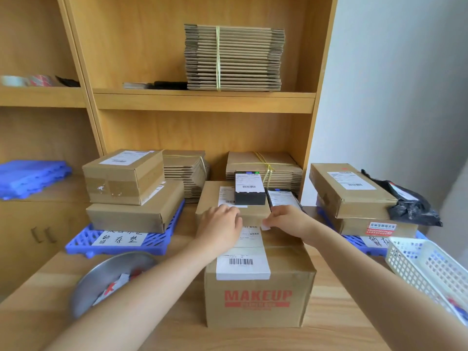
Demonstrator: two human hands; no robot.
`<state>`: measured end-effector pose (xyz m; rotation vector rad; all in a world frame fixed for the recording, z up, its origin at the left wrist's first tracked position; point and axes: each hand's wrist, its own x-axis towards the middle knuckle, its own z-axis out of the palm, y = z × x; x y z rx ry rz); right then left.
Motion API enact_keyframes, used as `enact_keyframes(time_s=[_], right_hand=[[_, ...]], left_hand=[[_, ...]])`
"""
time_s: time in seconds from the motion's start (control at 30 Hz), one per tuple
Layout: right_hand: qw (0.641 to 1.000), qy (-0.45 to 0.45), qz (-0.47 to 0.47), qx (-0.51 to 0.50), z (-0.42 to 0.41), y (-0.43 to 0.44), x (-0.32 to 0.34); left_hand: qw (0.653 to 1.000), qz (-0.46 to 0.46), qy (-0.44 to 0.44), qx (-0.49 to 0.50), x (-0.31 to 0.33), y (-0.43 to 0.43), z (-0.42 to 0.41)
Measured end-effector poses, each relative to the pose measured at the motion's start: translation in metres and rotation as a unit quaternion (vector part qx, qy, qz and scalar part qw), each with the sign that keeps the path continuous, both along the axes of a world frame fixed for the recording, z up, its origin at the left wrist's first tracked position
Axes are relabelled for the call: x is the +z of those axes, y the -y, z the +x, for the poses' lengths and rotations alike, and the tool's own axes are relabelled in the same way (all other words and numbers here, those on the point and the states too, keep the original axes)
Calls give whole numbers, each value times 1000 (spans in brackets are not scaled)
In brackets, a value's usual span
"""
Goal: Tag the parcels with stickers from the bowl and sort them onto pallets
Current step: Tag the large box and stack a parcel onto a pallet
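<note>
Reaching across the MAKEUP carton (258, 295), which is sitting on the wooden table (342, 312) near its front edge, the person is holding both hands at the carton's far top edge, where it is meeting the near face of a flatter brown parcel (207, 196) behind it. The right hand (288, 220) is pinching a small white scrap, seemingly a sticker (265, 226), between thumb and fingertips. The left hand (220, 224) is lying knuckles-up just beside it with fingers curled downward; whether it is gripping anything cannot be told.

The sticker is hanging between the two hands, just beyond the far end of the carton's shipping label (243, 264), whose long axis is running away from the person. The right hand is therefore probably the one placed to press it down.

The steel bowl (101, 272) of stickers is sitting at the table's front left, partly hidden by the left forearm. Two blue pallets are waiting, one left (81, 240) and one right (353, 243), each bearing parcels. Which parcel the sticker is meant for is unclear, the fingertips being hidden and the sticker's face being too small to read.
</note>
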<state>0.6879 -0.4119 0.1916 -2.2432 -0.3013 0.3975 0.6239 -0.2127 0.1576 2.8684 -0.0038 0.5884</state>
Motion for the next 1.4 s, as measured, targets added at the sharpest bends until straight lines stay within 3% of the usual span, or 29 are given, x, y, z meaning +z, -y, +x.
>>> enact_keyframes(time_s=[0.33, 0.5, 0.7, 0.8, 0.9, 0.97, 1.1, 1.4], right_hand=[[997, 65, -46, -10, -5, 4, -7], [973, 152, -173, 11, -5, -3, -7], [949, 168, -265, 9, -11, -4, -4], [953, 161, -253, -38, -12, 5, -8], [978, 104, -168, -74, -14, 13, -18], [977, 138, -142, -81, -15, 13, -27], [962, 199, -174, -64, -25, 6, -26], [981, 133, -140, -7, -20, 12, -29]], left_hand=[[1000, 11, -7, -1, -1, 2, -1], [1000, 12, -8, 0, 0, 4, -3], [1000, 15, -10, 0, 2, 5, -5], [1000, 14, -10, -2, 2, 5, -7], [1000, 13, -12, 0, 2, 5, -7], [1000, 16, -10, 0, 2, 5, -7], [1000, 22, -7, 1, 1, 6, -7], [1000, 21, -11, 7, -2, 6, -3]])
